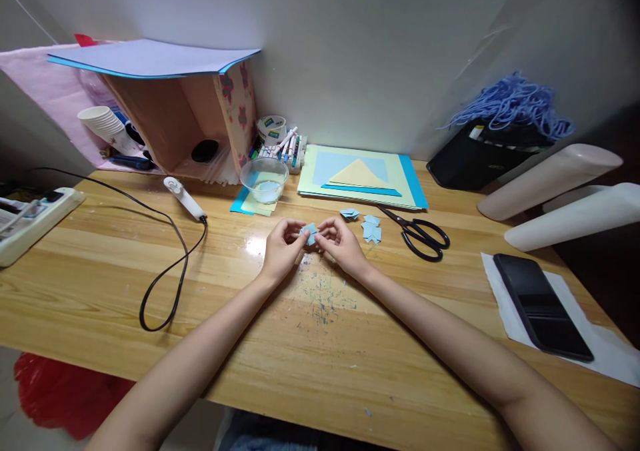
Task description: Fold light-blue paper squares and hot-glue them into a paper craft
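Note:
A small piece of light blue paper (309,234) is pinched between my two hands above the middle of the table. My left hand (284,246) grips its left side with thumb and fingers. On the right side, my right hand (343,243) does the same. Just right of my hands lie a folded blue paper piece (349,214) and some cut blue paper pieces (371,229). Black-handled scissors (419,232) rest beside these, blades pointing away to the left. Tiny dark paper scraps (324,298) are scattered on the wood below my hands.
Behind my hands stand a clear plastic bowl (265,179), markers (285,148) and stacked coloured paper (363,171). A glue gun (184,198) with a looped black cord lies left. To the right are a phone (543,306), paper rolls (550,178) and blue yarn (515,108).

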`<state>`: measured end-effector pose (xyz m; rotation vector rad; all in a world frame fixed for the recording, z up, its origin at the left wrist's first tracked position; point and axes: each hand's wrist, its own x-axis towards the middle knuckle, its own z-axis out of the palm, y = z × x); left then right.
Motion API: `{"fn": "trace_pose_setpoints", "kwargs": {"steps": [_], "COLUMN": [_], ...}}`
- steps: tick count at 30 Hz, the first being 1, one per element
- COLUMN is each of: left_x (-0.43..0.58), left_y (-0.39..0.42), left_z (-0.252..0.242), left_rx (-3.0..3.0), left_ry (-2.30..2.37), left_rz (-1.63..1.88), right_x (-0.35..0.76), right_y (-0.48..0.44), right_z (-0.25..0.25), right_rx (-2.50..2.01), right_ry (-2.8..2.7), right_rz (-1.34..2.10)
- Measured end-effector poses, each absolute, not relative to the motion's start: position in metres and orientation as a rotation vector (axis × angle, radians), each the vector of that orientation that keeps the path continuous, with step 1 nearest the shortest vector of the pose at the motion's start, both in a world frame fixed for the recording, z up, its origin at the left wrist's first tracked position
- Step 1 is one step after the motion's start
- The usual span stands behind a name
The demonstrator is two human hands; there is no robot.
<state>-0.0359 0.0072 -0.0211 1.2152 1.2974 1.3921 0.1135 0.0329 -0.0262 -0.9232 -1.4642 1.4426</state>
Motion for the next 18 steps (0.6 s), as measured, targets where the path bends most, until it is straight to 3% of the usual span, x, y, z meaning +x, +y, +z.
{"fn": "trace_pose_setpoints", "kwargs": {"steps": [18], "left_x": [-0.0327], "left_y": [0.0053], "left_z": [-0.0189], "left_rx": [1.341], "left_ry": [1.283], "left_rz": [1.263], "right_x": [0.1141], "right_y": [0.0356], "right_z": [-0.0261], "right_rx": [-0.983], "right_ry": [-1.452], "right_rz": [1.389]}}
